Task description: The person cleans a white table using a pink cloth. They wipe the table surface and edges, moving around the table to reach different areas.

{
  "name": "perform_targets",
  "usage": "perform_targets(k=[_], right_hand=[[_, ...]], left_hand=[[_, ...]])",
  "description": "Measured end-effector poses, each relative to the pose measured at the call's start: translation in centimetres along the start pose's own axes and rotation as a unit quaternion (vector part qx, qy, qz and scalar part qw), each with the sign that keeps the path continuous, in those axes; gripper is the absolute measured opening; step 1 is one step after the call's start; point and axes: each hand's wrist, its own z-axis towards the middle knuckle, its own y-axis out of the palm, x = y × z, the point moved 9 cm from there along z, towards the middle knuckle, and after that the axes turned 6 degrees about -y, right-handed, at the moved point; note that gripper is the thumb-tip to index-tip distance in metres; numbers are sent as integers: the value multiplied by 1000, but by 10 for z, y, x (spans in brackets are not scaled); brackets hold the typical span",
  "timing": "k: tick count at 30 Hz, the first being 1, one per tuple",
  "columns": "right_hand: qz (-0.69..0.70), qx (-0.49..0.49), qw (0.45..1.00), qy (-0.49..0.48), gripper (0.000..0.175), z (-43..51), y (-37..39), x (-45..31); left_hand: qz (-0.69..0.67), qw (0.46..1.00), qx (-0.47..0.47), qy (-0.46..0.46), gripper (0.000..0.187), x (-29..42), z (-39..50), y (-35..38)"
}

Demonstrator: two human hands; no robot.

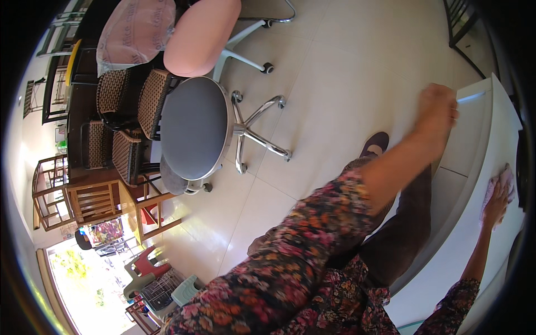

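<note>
My right hand (495, 205) is on a crumpled pale purple cloth (507, 180), pressed to the white top of a cabinet or desk (465, 268). My left arm, in a floral sleeve, reaches across the view. Motion blurs my left hand (437, 104), which is beside the far end of the white furniture. Its fingers look bent, but whether they touch or hold anything cannot be told. Below the white top, grey-white front panels (454, 155) show, with a dark seam between them.
On the tiled floor (268, 201) stand a grey round stool (194, 127) with chrome castor legs and a pink office chair (203, 37). Woven chairs (153, 100), wooden chairs (94, 201) and plastic stools (186, 291) are at the left. A black metal frame (465, 50) is at the upper right.
</note>
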Motion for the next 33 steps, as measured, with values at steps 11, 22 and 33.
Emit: perform_targets(k=[11, 22, 33], right_hand=[[-2, -171, 984, 44, 52, 0, -17, -72], [292, -103, 928, 209, 72, -39, -214, -105], [327, -161, 907, 213, 71, -104, -269, -121]], left_hand=[[-161, 938, 280, 128, 49, 184, -233, -386], [-189, 909, 343, 141, 41, 336, -315, -527], [91, 864, 474, 147, 33, 350, -308, -520]])
